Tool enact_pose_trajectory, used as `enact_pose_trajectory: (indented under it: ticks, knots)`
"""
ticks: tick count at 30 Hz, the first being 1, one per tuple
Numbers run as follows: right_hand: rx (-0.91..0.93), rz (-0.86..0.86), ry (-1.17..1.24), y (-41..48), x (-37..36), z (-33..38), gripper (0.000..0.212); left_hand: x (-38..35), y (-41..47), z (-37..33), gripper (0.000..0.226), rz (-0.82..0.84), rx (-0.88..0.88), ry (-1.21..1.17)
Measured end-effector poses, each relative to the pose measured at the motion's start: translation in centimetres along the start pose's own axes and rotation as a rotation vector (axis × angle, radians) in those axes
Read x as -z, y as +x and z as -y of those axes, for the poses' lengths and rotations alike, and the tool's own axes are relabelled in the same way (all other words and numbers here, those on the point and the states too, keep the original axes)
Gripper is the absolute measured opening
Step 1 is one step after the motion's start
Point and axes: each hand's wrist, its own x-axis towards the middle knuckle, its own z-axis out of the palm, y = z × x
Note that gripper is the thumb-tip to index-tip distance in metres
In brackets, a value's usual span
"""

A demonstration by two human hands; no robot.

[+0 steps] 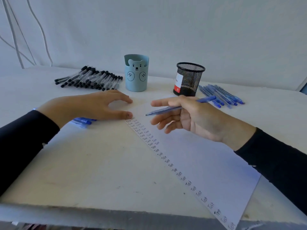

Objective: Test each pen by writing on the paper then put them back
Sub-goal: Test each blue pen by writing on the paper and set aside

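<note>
A white paper sheet (207, 156) lies on the table, its left edge lined with rows of the handwritten word "Test". My right hand (187, 117) holds a blue pen (163, 110) above the sheet's far end, tip pointing left. My left hand (93, 105) is spread flat on the table at the paper's top left corner, its thumb touching the edge. Two or three blue pens (83, 121) lie under my left wrist. More blue pens (222, 95) lie at the right and several black-capped pens (90, 78) at the back left.
A light blue bear-faced pen cup (136, 75) and a black mesh pen cup (189, 79) stand at the back centre. The white table (83, 163) ends in a near edge at the bottom. A white wall with cables rises behind.
</note>
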Motion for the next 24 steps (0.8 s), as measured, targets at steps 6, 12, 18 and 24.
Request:
enact_pose_trajectory:
  ticks: [6, 12, 18, 24]
  knots:
    - [0.147, -0.125, -0.362, 0.1, -1.2, -1.2, 0.023, 0.1, -0.1, 0.0, 0.086, 0.008, 0.007, 0.014]
    - [0.226, -0.272, -0.464, 0.3, -3.0, -2.8, 0.044, 0.1, 0.1, 0.1, 0.086, 0.013, 0.016, 0.016]
    - [0.207, -0.274, -0.451, 0.2, -3.2, -2.9, 0.038, 0.2, 0.0, 0.0, 0.086, 0.021, 0.021, 0.021]
    - [0.199, -0.276, -0.45, 0.1, -3.6, -2.8, 0.039, 0.1, 0.0, 0.0, 0.085, 0.019, 0.016, 0.019]
